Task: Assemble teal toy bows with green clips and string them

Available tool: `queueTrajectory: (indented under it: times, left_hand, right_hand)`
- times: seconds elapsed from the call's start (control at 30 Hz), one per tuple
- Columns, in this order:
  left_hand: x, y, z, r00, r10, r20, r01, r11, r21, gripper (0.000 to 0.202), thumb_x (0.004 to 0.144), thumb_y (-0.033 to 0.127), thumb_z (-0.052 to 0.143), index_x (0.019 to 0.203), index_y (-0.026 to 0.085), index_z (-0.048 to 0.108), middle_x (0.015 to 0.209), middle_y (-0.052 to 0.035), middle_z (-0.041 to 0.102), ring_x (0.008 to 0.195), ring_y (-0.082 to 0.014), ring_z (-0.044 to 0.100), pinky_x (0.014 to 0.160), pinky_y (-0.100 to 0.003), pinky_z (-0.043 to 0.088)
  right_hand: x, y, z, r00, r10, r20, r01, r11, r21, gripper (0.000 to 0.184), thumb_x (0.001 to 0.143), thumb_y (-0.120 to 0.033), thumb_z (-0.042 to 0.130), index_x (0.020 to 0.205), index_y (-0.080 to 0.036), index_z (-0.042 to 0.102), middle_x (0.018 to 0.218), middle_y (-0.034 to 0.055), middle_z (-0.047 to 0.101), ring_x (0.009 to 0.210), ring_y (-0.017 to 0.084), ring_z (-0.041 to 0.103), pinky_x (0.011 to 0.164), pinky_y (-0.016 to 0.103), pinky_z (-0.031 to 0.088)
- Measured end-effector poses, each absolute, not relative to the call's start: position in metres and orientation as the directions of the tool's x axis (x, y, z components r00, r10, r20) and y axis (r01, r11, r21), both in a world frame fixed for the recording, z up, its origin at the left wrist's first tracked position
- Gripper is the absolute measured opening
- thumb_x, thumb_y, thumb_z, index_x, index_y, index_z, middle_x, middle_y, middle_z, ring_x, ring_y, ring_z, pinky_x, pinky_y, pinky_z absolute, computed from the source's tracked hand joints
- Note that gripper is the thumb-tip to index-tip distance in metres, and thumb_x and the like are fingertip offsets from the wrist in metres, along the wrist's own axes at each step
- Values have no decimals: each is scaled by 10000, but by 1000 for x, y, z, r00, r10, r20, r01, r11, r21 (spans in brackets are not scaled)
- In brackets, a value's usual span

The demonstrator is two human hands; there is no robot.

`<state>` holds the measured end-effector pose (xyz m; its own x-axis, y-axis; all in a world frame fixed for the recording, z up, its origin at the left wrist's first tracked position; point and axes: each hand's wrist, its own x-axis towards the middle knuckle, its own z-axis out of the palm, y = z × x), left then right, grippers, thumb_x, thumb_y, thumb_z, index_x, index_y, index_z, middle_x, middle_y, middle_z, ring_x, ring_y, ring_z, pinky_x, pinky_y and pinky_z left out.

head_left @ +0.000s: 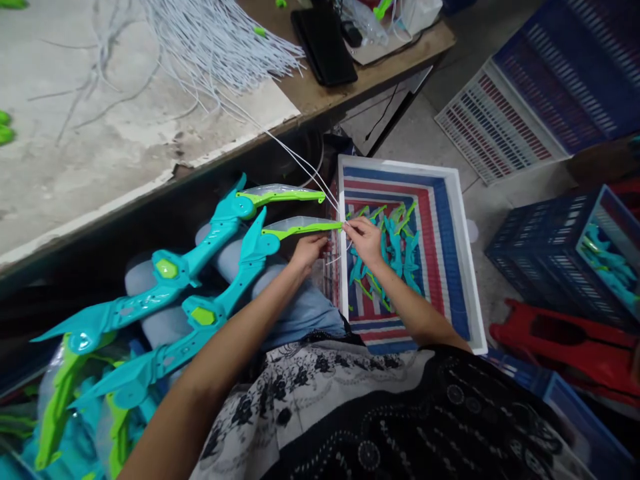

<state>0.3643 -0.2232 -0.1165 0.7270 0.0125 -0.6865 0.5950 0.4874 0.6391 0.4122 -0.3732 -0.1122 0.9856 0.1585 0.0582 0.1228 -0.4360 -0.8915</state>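
Two teal and lime-green toy bows lie across my lap, tips pointing right. My left hand (306,251) is closed around the green limb of the nearer bow (240,267), just behind its tip. My right hand (364,239) pinches a thin white string (305,167) at that tip. The string runs up to a bundle of white strings (220,40) on the workbench. The second bow (200,247) rests just beyond, untouched.
A white-rimmed crate (467,267) lined with striped sheet holds several finished bows beside my right knee. Blue crates (550,260) and red plastic parts (565,347) stand at right. A black object (324,43) lies on the bench. More bows pile at lower left (75,400).
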Motion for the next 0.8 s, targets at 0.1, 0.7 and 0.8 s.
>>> queueTrajectory:
  times: [0.1,0.7,0.8]
  left_hand:
    - [369,-228,-118,726,-39,-687,602,520,606,97,772,127,645,859,92,673,706,-54,665,565,-101,601,528,-209,430]
    - [391,-238,-122,754,-242,-610,586,667,460,50,789,51,630,759,83,652,647,-36,663,563,-74,587,588,-185,467]
    - [377,-229,-119,756,-212,-619,618,541,570,91,801,103,628,712,92,619,591,-31,632,482,-66,526,494,-181,405]
  right_hand:
    - [409,-371,-114,978,178,111,185,-486,-854,185,813,-368,605,798,-222,718,851,45,640,748,159,597,700,307,504]
    - [414,-374,-128,991,131,37,86,-386,-919,249,814,-380,590,926,-226,751,978,48,686,932,157,627,868,283,489]
    - [413,-372,-129,990,112,-87,-39,-378,-925,309,774,-428,605,961,-226,747,958,38,704,723,132,617,704,266,511]
